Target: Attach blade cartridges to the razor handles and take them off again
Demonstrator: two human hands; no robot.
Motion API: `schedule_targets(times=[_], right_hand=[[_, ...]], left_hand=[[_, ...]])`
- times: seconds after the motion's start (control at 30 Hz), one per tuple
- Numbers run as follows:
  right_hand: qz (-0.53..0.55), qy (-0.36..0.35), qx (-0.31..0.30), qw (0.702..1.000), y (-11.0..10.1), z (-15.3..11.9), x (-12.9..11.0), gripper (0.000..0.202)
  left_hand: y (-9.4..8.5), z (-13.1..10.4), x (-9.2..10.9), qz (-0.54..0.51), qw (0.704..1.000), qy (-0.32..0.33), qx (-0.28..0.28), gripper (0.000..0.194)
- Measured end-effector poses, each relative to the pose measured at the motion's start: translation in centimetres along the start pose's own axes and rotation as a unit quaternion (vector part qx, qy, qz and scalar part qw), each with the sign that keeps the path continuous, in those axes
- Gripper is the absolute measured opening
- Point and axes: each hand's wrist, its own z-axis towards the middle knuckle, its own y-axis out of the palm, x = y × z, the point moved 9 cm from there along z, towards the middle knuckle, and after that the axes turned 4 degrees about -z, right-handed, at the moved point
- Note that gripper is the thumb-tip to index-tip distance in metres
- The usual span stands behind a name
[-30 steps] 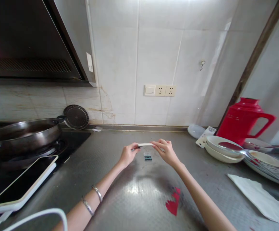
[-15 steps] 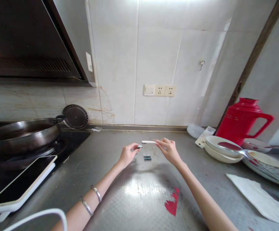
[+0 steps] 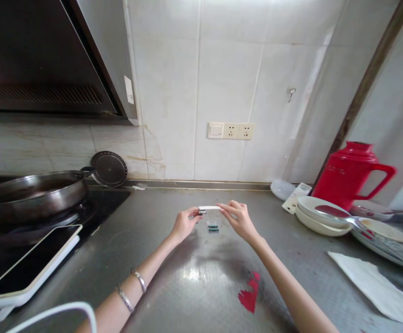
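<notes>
Between finger and thumb of my left hand (image 3: 184, 225) is a small silvery piece (image 3: 201, 212), too small to name. My right hand (image 3: 238, 219) pinches the right end of a slim white stick (image 3: 208, 208). The stick lies level above the counter, its left end at the silvery piece by my left fingertips; whether they touch is unclear. Below and between both hands, a small clear packet with dark green items (image 3: 213, 228) rests on the metal counter (image 3: 173, 286).
Left are a phone (image 3: 31, 263), a white cable (image 3: 58, 307) and a pan (image 3: 31, 194) on the stove. Torn red paper (image 3: 249, 296) lies front centre. Right stand a red jug (image 3: 343, 173), stacked bowls (image 3: 321, 226), plates and a white napkin (image 3: 375, 284).
My right hand has moved slightly left, bringing the white stick's left end to the silvery piece. My left hand has hardly moved.
</notes>
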Motion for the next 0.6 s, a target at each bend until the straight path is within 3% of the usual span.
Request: schedule_targets(times=[0.2,0.6], right_hand=[[-0.003,0.017,0.004,1.000,0.17,-0.18,0.85,0.036],[-0.029,0.014,0.022,0.999,-0.38,-0.10,0.36,0.035]], left_hand=[[0.08,-0.05,-0.24,-0.004,1.000,-0.006,-0.002,0.014],[0.18,-0.13,0.07,-0.013,1.000,-0.008,-0.010,0.014]])
